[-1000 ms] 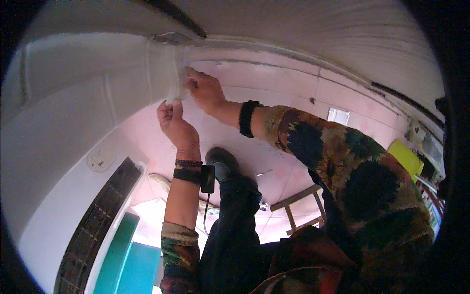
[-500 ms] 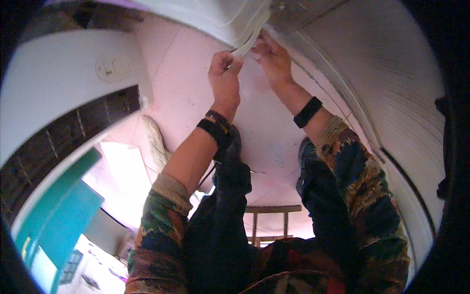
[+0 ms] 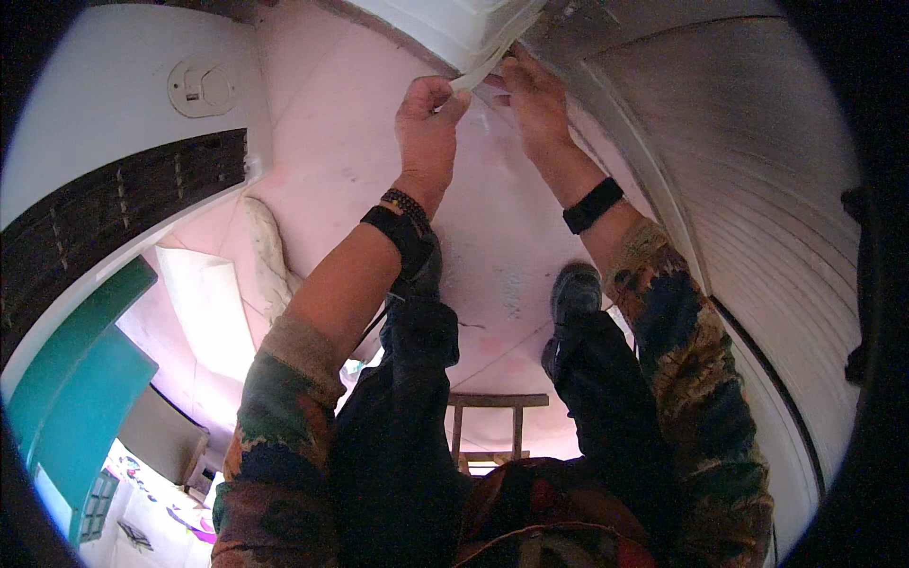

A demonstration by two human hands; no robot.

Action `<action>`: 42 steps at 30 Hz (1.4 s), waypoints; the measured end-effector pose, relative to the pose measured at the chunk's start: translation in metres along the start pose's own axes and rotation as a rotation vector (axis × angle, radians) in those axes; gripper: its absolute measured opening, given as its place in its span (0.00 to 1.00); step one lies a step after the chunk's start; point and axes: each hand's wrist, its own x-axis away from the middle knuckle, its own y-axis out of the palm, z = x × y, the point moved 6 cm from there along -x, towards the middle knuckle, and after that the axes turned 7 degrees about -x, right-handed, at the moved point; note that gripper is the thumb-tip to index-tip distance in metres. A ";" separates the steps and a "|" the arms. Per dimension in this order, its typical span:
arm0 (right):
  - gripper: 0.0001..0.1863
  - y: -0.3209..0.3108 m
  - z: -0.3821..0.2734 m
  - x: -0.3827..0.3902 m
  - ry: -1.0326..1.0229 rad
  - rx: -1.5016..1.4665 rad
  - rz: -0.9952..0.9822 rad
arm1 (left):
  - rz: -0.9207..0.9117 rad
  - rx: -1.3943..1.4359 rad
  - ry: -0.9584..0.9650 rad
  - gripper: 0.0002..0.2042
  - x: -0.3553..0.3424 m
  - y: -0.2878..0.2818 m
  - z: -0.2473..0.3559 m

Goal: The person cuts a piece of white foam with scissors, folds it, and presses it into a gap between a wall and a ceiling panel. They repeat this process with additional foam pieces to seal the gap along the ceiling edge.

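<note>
A pale, narrow strip (image 3: 481, 70) runs down along the corner of a white panel (image 3: 418, 26) at the top. My left hand (image 3: 424, 131) is closed on the strip's lower end, pinching it between thumb and fingers. Just to the right, my right hand (image 3: 540, 109) has its fingers apart and bent, their tips at or against the strip near the corner; whether they touch it is unclear. Both wrists wear black straps, and the left also has a bead bracelet.
A ribbed wall (image 3: 720, 161) curves down the right. At left stand a white unit with dark grille (image 3: 133, 199) and teal panels (image 3: 90, 374). A long pale object (image 3: 265, 256) and white sheet (image 3: 204, 308) lie on the pink floor (image 3: 492, 218). A wooden frame (image 3: 497, 402) is behind my legs.
The view has swung round so the white panel's corner is at the top. My left hand stays on the strip; my right hand's fingers have spread from a more curled shape beside it.
</note>
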 end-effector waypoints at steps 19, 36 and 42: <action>0.18 -0.020 0.024 -0.018 -0.192 0.375 0.224 | -0.042 -0.084 -0.013 0.07 0.000 -0.001 0.005; 0.19 -0.022 0.004 -0.005 -0.352 0.344 0.387 | -0.056 -0.127 0.068 0.06 -0.001 0.002 0.006; 0.17 -0.028 0.031 -0.031 -0.158 0.125 0.302 | -0.049 -0.124 0.055 0.05 -0.002 0.002 0.005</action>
